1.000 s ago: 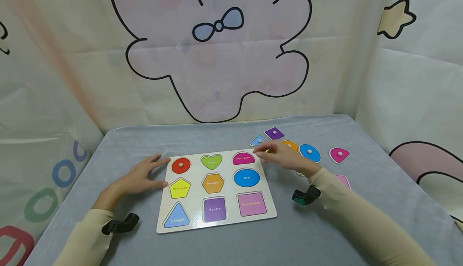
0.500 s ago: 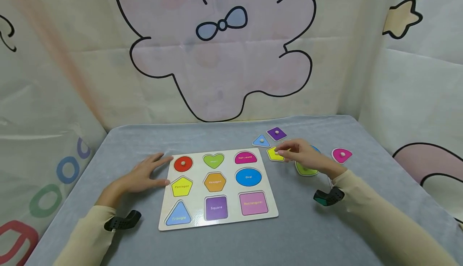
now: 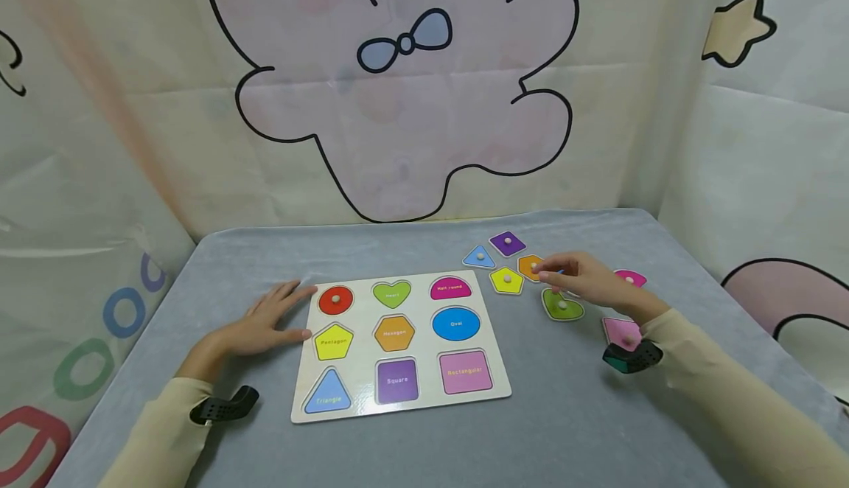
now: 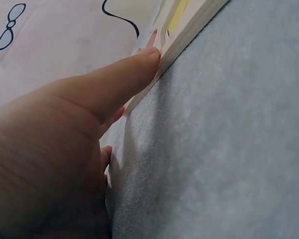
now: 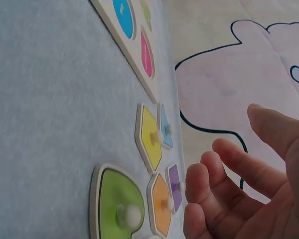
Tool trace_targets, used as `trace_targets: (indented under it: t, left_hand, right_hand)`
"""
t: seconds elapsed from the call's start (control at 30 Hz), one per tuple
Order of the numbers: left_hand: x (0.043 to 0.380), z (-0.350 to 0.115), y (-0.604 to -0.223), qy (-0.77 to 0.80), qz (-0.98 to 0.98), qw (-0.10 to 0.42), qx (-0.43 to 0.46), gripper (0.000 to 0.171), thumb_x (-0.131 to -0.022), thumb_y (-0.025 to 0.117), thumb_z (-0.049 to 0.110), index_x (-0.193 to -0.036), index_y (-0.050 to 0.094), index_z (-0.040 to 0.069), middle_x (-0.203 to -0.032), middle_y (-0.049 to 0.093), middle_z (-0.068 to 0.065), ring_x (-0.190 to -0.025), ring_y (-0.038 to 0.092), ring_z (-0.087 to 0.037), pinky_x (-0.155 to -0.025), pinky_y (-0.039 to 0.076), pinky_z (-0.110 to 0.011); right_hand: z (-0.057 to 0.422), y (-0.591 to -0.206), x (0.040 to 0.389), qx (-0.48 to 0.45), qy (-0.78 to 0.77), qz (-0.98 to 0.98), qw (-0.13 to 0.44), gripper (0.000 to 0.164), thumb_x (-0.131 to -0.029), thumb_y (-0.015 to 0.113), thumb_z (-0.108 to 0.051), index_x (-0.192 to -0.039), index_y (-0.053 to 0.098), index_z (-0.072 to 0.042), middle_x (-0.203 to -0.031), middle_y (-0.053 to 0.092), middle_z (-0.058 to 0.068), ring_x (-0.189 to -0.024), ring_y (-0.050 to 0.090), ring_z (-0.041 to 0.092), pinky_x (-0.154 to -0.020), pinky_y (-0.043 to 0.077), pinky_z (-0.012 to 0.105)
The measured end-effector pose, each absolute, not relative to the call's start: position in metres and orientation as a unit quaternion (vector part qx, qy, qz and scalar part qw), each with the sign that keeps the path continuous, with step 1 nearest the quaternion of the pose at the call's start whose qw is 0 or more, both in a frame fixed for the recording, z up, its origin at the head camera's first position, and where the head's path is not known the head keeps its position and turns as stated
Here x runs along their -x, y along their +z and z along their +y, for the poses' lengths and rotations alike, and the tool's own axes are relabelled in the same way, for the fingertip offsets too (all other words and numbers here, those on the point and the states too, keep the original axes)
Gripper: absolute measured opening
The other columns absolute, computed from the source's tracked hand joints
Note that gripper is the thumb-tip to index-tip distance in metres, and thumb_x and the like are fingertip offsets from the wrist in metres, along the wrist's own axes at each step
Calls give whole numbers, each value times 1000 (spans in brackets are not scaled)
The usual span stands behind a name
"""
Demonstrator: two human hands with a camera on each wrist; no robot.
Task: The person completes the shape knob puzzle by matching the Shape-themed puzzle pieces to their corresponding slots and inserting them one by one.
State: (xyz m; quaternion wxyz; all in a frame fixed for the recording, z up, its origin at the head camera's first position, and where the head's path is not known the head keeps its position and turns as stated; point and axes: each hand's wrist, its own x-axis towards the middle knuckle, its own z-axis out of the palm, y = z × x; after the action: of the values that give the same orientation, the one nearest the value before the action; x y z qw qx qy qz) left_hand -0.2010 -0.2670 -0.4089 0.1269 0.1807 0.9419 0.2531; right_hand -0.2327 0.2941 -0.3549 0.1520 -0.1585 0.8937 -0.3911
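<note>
A white shape board [image 3: 362, 359] lies on the cloth, with a red circle piece [image 3: 336, 300] in its top left recess. At the board's left edge, my left hand [image 3: 265, 318] rests with fingers spread, its thumb [image 4: 134, 67] touching the side. Over the loose knobbed pieces hovers my right hand [image 3: 590, 278], fingers slightly bent and thumb apart, holding nothing. Nearest its fingertips is the orange hexagon piece [image 3: 527, 268]. Beside that lie the yellow pentagon piece [image 3: 500, 285] and the green heart piece [image 3: 557, 311]. The blue oval piece is mostly hidden under this hand.
Behind the pentagon lie a blue triangle piece [image 3: 475, 261] and a purple square piece [image 3: 506, 237]. A pink rectangle piece [image 3: 620, 329] sits near my right wrist, and a magenta half-round piece [image 3: 633, 277] partly shows past the hand. A printed curtain [image 3: 398, 141] stands behind the table.
My right hand has moved right, from the board's top right corner across the pentagon to above the hexagon and oval. The left hand stays at the board's edge.
</note>
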Motion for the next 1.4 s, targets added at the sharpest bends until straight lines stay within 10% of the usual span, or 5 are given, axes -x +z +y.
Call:
trace_targets:
  t: [0.67,0.9,1.4]
  left_hand:
    - [197,-269,-412,257,943,128,-169,86,-88,70,51,-159,31,22,-168,13,-24,-153,4,-52,-114,1,-79]
    - [199,-269,-413,257,943,126,-171,85,-88,70,51,-159,32,23,-168,13,-24,-153,5,-51,-114,1,-79]
    - [201,-269,-413,255,942,126,-176,86,-87,70,50,-159,32,22,-167,14,-24,-153,5,-50,-116,1,-77]
  right_hand:
    - [329,-371,229,199,-366,887,199,36,-98,66,-17,-126,67,5,-120,71,20,-91,59,10,-71,55,23]
    - [333,-376,232,198,-353,890,211,35,-94,72,-17,-123,70,3,-86,59,5,-85,54,9,-68,49,18]
    - [336,-378,234,188,-350,892,214,20,-93,71,-12,-109,73,0,-90,62,5,-87,52,10,-71,48,19]
